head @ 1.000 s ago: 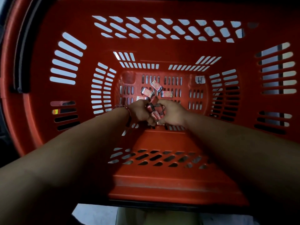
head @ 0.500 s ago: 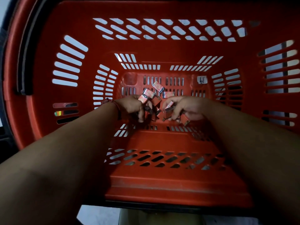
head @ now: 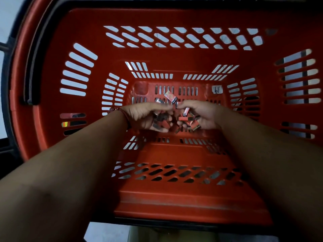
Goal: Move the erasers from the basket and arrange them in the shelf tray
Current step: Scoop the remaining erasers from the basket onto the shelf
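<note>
- At the bottom of the red plastic basket point(head: 174, 20), both hands work side by side at the centre of the view, forearms reaching in from 7 and 5 o'clock.
- The left hand point(head: 139, 114) is curled, its grip closed around a small bunch of erasers point(head: 160, 124) — dark and red wrapped blocks showing under the bent fingers.
- A thin red cord bracelet point(head: 125, 113) circles the left wrist.
- The right hand point(head: 203, 114), just at 3 o'clock of the left, is also curled, its grip clamped on several more erasers point(head: 189, 119) that stick out at odd angles between the fingers.
- The fingertips of the two hands nearly meet at the middle; whether they touch, I cannot tell.
- Loose erasers point(head: 170, 96) lie on the basket floor just at 12 o'clock of the hands — one pale-wrapped block tilted, with a darker one or two beside it, partly hidden by the knuckles.
- A small white sticker point(head: 217, 89) with handwritten marks sits on the basket floor at 1 o'clock of the right hand, near the far wall.
- The basket walls are slotted all round, pale light showing through the openings; a black handle point(head: 30, 70) lies folded along the rim at 9 o'clock.
- The shelf tray is out of view.
</note>
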The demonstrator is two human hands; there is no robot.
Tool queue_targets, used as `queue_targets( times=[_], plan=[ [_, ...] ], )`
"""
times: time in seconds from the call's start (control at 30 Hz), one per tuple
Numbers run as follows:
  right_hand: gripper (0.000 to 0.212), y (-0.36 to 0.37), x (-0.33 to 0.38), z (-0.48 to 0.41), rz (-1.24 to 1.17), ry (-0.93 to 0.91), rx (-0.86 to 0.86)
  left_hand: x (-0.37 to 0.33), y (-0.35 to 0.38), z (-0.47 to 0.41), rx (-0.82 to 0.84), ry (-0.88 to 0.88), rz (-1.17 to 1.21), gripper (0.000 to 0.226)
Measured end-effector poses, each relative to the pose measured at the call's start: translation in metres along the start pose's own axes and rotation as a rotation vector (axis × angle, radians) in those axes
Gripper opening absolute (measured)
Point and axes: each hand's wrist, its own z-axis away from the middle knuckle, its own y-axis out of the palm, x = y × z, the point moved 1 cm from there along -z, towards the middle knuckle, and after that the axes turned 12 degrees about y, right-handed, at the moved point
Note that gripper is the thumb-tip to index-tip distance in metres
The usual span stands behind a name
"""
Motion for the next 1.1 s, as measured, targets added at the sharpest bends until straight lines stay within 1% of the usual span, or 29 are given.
queue_targets(
  times=[0.07, 0.1, 0.13, 0.17, 0.27, 0.33, 0.4, 0.47, 0.5, 0.53, 0.63, 0.7, 0.77, 0.87, 0.93, 1.03, 1.1],
  plan=[
    [0.018, -0.003, 0.001, -0.003, -0.056, -0.02, -0.027, 0.0, -0.004, -0.004, -0.08, 0.005, 0.035, 0.055],
    [0.014, -0.004, 0.001, -0.003, -0.068, -0.035, -0.041, 0.0, -0.007, -0.006, -0.114, -0.003, 0.05, 0.064],
    [0.013, -0.004, 0.0, -0.003, -0.067, -0.054, -0.057, 0.0, -0.012, -0.006, -0.148, -0.015, 0.052, 0.069],
    [0.015, -0.005, 0.0, -0.004, -0.055, -0.083, -0.085, 0.0, -0.015, -0.007, -0.18, -0.023, 0.038, 0.068],
    [0.023, -0.007, 0.001, -0.005, -0.042, -0.22, -0.207, -0.001, -0.018, -0.006, -0.271, -0.036, -0.055, 0.052],
    [0.028, -0.007, 0.004, -0.006, -0.062, -0.28, -0.266, -0.002, -0.019, -0.006, -0.348, -0.042, -0.105, 0.041],
    [0.029, -0.006, 0.007, -0.007, -0.076, -0.33, -0.328, 0.002, -0.025, -0.01, -0.486, 0.035, -0.194, 0.032],
    [0.023, -0.004, 0.009, -0.008, -0.006, -0.402, -0.402, 0.006, -0.031, -0.012, -0.63, 0.152, -0.433, 0.021],
    [0.02, -0.002, 0.01, -0.008, 0.083, -0.444, -0.446, 0.005, -0.031, -0.01, -0.655, 0.173, -0.612, 0.02],
    [0.024, 0.001, 0.012, -0.009, 0.188, -0.484, -0.492, 0.004, -0.03, -0.007, -0.633, 0.165, -0.787, 0.026],
    [0.052, 0.007, 0.018, -0.017, 0.472, -0.546, -0.58, -0.003, -0.021, -0.002, -0.481, 0.104, -1.224, 0.064],
    [0.062, 0.011, 0.021, -0.022, 0.705, -0.544, -0.646, -0.001, -0.018, -0.008, -0.421, 0.116, -1.441, 0.077],
    [0.061, 0.016, 0.024, -0.027, 0.925, -0.558, -0.752, 0.0, -0.014, -0.013, -0.374, 0.123, -1.497, 0.081],
    [0.06, 0.028, 0.026, -0.034, 1.104, -0.538, -0.887, -0.002, -0.017, -0.014, -0.343, 0.122, -1.452, 0.073],
    [0.06, 0.035, 0.029, -0.038, 1.157, -0.493, -0.945, -0.002, -0.022, -0.014, -0.33, 0.095, -1.444, 0.074],
    [0.052, 0.038, 0.029, -0.045, 1.142, -0.483, -1.006, 0.001, -0.025, -0.013, -0.327, 0.039, -1.536, 0.078],
    [0.05, 0.036, 0.028, -0.049, 1.15, -0.475, -1.024, 0.001, -0.025, -0.012, -0.341, 0.04, -1.59, 0.078]
  ],
)
